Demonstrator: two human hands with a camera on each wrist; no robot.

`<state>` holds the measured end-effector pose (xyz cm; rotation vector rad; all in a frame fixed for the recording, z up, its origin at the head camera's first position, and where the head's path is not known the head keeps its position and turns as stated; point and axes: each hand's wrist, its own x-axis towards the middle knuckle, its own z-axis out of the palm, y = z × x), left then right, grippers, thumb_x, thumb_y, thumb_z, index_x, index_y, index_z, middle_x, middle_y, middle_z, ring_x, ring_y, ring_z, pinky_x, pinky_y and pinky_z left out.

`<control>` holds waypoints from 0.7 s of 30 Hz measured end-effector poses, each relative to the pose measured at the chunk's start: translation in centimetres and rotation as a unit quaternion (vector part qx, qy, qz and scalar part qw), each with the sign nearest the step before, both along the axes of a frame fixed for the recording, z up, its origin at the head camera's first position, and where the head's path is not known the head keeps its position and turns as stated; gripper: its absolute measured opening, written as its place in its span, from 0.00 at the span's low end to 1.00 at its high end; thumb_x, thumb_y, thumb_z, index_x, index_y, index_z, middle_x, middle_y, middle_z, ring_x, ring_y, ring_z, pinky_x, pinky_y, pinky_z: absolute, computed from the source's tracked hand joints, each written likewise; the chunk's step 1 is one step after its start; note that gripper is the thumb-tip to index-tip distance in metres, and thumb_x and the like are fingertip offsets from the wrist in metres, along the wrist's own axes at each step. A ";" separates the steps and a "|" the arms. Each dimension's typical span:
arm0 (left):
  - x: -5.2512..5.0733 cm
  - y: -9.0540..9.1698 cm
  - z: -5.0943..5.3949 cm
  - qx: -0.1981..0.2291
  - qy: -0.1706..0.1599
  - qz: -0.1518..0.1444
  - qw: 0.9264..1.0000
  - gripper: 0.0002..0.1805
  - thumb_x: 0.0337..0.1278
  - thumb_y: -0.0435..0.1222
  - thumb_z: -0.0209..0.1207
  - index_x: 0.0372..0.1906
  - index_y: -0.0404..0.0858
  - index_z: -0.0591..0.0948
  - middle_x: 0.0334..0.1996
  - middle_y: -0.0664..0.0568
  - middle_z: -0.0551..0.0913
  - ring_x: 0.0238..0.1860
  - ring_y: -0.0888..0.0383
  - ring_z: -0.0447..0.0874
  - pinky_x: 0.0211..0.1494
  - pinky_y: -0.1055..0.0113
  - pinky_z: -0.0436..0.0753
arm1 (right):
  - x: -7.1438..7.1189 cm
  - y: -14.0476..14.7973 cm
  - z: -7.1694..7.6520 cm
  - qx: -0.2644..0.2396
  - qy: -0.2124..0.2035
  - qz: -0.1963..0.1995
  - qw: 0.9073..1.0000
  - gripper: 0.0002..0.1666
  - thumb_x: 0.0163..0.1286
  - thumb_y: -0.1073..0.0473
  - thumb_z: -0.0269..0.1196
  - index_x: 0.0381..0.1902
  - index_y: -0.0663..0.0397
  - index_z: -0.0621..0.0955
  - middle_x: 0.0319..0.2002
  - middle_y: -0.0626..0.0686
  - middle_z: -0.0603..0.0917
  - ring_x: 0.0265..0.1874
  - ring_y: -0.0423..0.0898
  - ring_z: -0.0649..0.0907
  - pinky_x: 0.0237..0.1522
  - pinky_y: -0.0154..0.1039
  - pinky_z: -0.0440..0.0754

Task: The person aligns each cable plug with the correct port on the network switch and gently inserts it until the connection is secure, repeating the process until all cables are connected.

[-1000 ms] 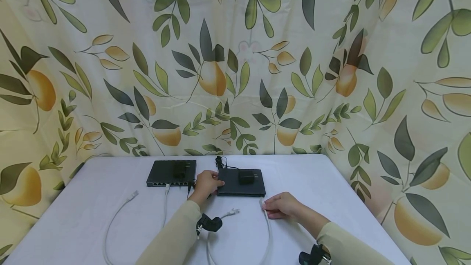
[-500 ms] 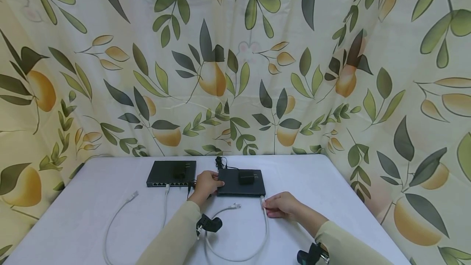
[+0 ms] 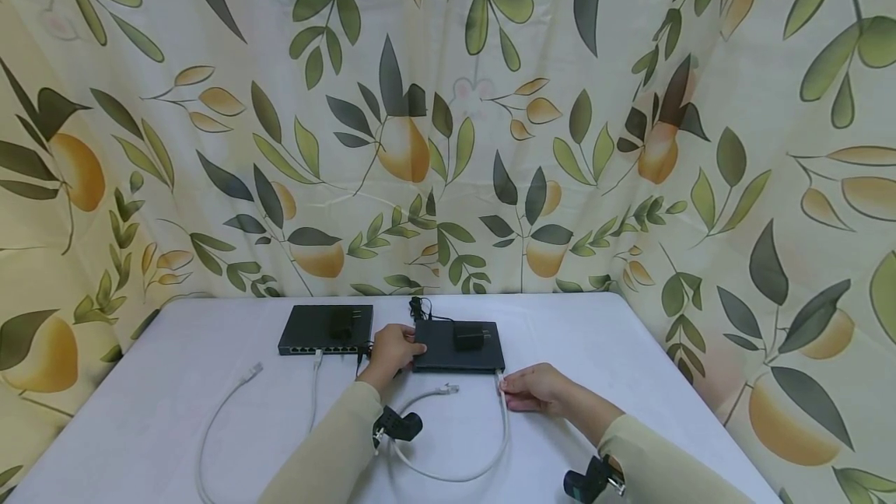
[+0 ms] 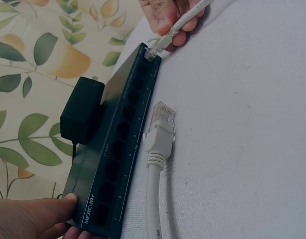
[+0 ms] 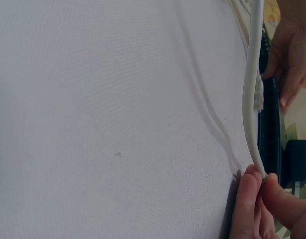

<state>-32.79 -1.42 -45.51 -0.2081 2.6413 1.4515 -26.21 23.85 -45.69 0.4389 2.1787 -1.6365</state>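
My left hand (image 3: 393, 348) grips the left end of a black network switch (image 3: 448, 352), thumb on top. "MERCURY" is printed beside its row of ports. At the switch's right front corner, my right hand (image 3: 542, 389) pinches a white network cable (image 3: 505, 430) just behind its plug. In the left wrist view the clear plug (image 4: 152, 53) meets the endmost port; how deep it sits I cannot tell. That cable's other plug (image 4: 162, 119) lies loose on the cloth before the ports. A black power adapter (image 4: 82, 109) rests on top of the switch.
Left of my left hand stands a second black switch (image 3: 301, 325), a white cable (image 3: 314, 387) plugged into its front and an adapter (image 3: 341, 323) on top. Another loose cable end (image 3: 250, 373) lies farther left. A patterned curtain (image 3: 448, 138) hangs behind the white table (image 3: 574, 325).
My right hand has edged toward the switch, bringing the plug against its front. The cable's loop has drawn upward, and its loose end has shifted slightly. My left hand stays put.
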 end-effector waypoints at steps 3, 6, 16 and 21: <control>0.0 0.0 0.0 0.001 0.002 -0.001 1.000 0.22 0.52 0.31 0.70 0.54 0.32 0.82 0.44 0.44 0.86 0.34 0.56 0.84 0.31 0.69 0.84 | 0.0 0.0 0.1 -0.004 -0.001 0.000 1.000 0.07 0.65 0.66 0.66 0.39 0.67 0.85 0.24 0.51 0.86 0.23 0.40 0.85 0.31 0.33 0.86; 0.1 0.0 0.1 0.004 0.005 -0.001 1.000 0.22 0.51 0.30 0.70 0.54 0.31 0.82 0.43 0.44 0.86 0.35 0.56 0.85 0.31 0.68 0.85 | 0.0 -0.1 0.2 -0.010 0.001 0.002 1.000 0.08 0.65 0.67 0.66 0.40 0.68 0.85 0.24 0.51 0.86 0.23 0.40 0.85 0.31 0.33 0.86; 0.1 0.0 0.0 0.009 -0.005 0.001 1.000 0.22 0.52 0.30 0.70 0.55 0.32 0.81 0.44 0.43 0.85 0.38 0.55 0.83 0.36 0.66 0.86 | -0.3 -0.3 0.0 -0.030 0.000 -0.018 0.999 0.10 0.65 0.69 0.65 0.43 0.71 0.83 0.26 0.52 0.87 0.23 0.40 0.85 0.33 0.35 0.87; 0.1 0.0 0.2 0.007 -0.001 0.001 1.000 0.23 0.52 0.30 0.70 0.55 0.32 0.82 0.44 0.44 0.85 0.38 0.55 0.83 0.35 0.67 0.85 | -0.4 -0.5 -0.1 -0.031 0.004 -0.034 0.999 0.12 0.65 0.69 0.65 0.45 0.72 0.83 0.26 0.53 0.87 0.24 0.41 0.86 0.34 0.36 0.87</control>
